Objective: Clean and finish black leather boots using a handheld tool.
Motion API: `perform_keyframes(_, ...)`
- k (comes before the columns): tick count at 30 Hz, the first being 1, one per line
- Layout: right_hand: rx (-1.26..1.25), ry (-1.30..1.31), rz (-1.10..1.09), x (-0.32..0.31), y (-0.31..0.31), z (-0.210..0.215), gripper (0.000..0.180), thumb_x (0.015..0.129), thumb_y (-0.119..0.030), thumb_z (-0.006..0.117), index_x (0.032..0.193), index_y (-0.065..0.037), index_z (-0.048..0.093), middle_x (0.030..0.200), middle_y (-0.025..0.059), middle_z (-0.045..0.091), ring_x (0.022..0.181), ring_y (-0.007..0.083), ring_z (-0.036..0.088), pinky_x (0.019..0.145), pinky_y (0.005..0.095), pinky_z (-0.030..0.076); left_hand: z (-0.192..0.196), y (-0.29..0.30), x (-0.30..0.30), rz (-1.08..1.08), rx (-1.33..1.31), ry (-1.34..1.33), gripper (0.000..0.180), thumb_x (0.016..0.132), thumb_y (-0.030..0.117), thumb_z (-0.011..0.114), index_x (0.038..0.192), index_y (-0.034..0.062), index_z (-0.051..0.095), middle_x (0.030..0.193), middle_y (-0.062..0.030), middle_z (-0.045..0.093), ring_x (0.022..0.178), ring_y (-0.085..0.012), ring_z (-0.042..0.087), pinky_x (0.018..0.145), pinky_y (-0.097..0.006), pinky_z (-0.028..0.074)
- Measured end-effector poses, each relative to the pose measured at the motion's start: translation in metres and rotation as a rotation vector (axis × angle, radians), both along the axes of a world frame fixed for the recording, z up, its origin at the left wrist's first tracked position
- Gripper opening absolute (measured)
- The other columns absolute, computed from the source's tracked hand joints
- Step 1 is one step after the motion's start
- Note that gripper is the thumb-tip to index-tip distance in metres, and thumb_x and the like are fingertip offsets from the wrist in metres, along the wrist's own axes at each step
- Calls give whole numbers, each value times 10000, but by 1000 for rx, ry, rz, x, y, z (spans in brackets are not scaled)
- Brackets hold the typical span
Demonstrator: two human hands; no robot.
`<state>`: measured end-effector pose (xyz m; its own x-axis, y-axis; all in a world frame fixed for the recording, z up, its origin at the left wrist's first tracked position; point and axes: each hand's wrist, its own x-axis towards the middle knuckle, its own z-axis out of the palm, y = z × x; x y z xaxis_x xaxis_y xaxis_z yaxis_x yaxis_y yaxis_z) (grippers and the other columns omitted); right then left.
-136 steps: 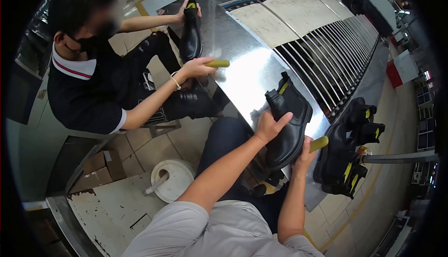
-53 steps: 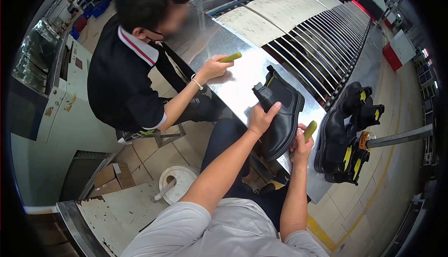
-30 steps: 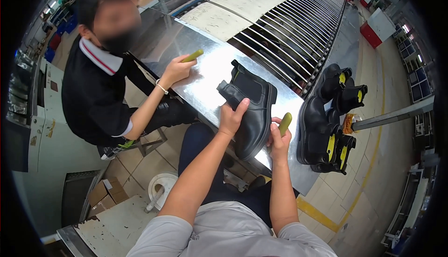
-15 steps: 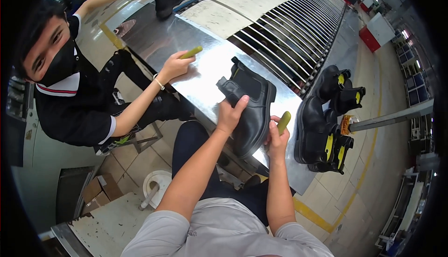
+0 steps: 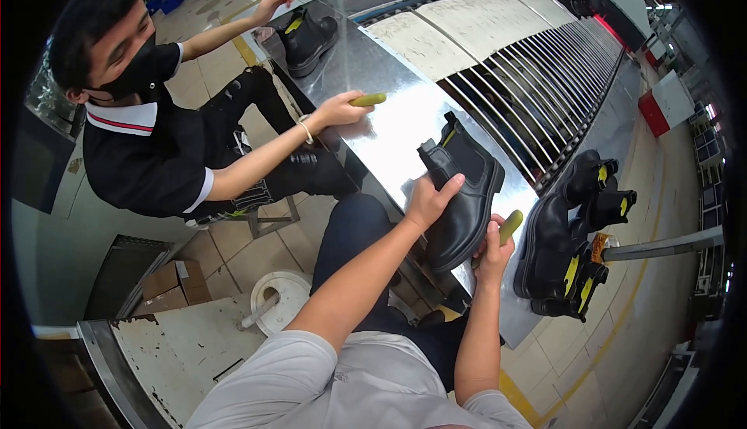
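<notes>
A black leather ankle boot (image 5: 471,212) is tilted over the near edge of the metal table, its opening pointing away from me and its toe toward me. My left hand (image 5: 428,205) is closed on the boot's left side, thumb across the upper. In my right hand (image 5: 492,256) is a tool with an olive-green handle (image 5: 510,227); its working end is hidden. That hand is beside the sole edge near the toe. To the left, a co-worker's hand (image 5: 339,111) grips a similar green-handled tool (image 5: 368,100).
Several black boots with yellow inside (image 5: 548,230) stand at the table's right end. Another boot (image 5: 310,43) stands at the far left, below the co-worker's raised hand (image 5: 275,2). Beyond the table (image 5: 405,106) runs a roller conveyor (image 5: 545,86). A white bucket (image 5: 274,283) is below left.
The whole view has shifted, moving the scene rightward and down. The co-worker has let go of the far-left boot, which now stands on the table. My grip on my boot and tool looks unchanged.
</notes>
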<state>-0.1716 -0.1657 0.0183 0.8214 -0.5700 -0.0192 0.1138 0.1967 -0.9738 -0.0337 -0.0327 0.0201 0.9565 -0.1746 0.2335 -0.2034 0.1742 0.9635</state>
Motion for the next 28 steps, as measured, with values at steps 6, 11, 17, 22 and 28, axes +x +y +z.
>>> perform_keyframes(6, -2, 8, 7, 0, 1, 2, 376, 1010, -328, 682, 1194, -3, 641, 690, -59, 528, 510, 29, 442, 451, 204, 353, 1, 3, 0, -53, 14, 58, 437, 932, 408, 711, 954, -28, 740, 853, -184, 752, 825, -281, 739, 743, -383, 548)
perform_keyframes(11, 13, -1, 2, 0, 3, -1, 392, 1003, -325, 693, 1204, 6, 632, 662, -51, 518, 498, 43, 436, 454, 218, 345, -1, 3, -1, -23, 1, 48, 454, 925, 422, 714, 970, -29, 732, 866, -191, 750, 848, -288, 740, 754, -390, 548)
perform_keyframes(17, 65, -78, -3, 1, 0, -1, 472, 1052, -413, 610, 1227, 26, 604, 605, -22, 450, 481, 91, 430, 469, 252, 365, 2, 5, 2, -52, 12, 36, 491, 920, 456, 718, 1014, -26, 735, 906, -211, 757, 902, -324, 753, 784, -402, 560)
perform_keyframes(22, -45, 3, -13, 4, 5, 7, 417, 1055, -361, 612, 1210, 26, 616, 725, -30, 552, 586, 59, 496, 540, 221, 404, 3, 9, 3, -71, 47, 88, 495, 919, 460, 717, 1015, -25, 739, 909, -224, 758, 904, -359, 755, 781, -412, 565)
perform_keyframes(28, -21, -25, 22, 3, 1, -4, 407, 1042, -329, 638, 1236, 28, 615, 1057, 94, 712, 913, 158, 697, 847, 269, 561, -2, 6, 1, 15, 67, 30, 535, 908, 499, 724, 1067, -12, 729, 975, -259, 744, 987, -404, 732, 861, -449, 546)
